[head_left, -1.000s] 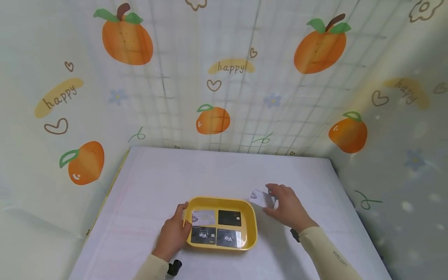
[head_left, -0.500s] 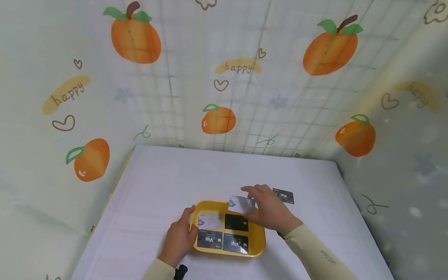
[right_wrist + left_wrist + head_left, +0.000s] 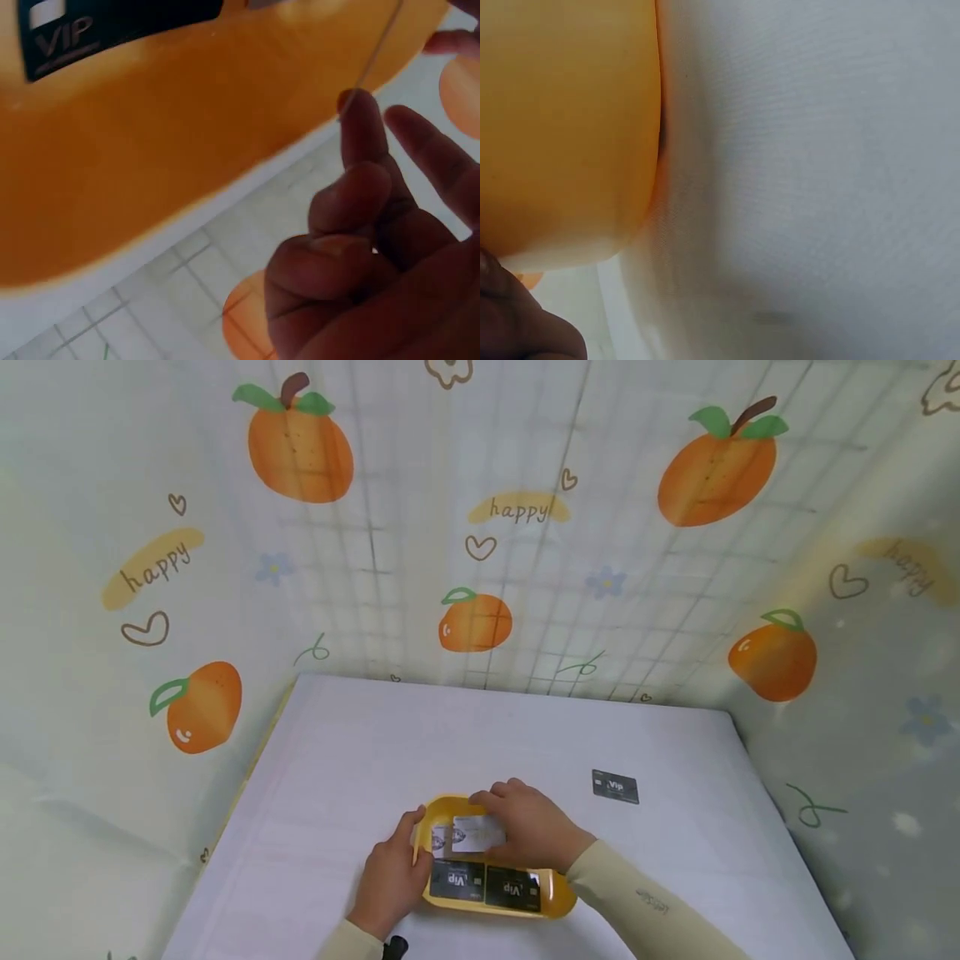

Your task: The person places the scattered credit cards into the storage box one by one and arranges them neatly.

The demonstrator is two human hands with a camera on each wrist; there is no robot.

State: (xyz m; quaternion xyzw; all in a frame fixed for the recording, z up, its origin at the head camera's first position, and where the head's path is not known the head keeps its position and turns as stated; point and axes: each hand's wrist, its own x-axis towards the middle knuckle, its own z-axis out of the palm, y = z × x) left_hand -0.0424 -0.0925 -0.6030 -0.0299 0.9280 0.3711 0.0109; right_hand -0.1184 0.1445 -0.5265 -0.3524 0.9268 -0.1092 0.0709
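My left hand [image 3: 393, 872] holds the left rim of a yellow tray [image 3: 558, 897]. My right hand [image 3: 536, 828] pinches a white card [image 3: 476, 833] above the tray's back part, overlapping another white card [image 3: 440, 841] lying inside. Seen from the right wrist, the pinched card [image 3: 379, 52] is a thin edge at the fingertips. Two black Vip cards, a left one [image 3: 457, 880] and a right one [image 3: 513, 889], lie side by side along the tray's front. The black card behind them is hidden by my right hand. In the left wrist view, the tray's outer wall [image 3: 570, 135] fills the left side.
A single black Vip card [image 3: 615, 786] lies on the white table [image 3: 360, 735], right of the tray. Fruit-printed curtain cloth [image 3: 390, 527] hangs behind the table and at both sides.
My right hand has carried the white card leftward from the table to above the tray. The black card on the table has come into full view. My left hand stays on the rim.
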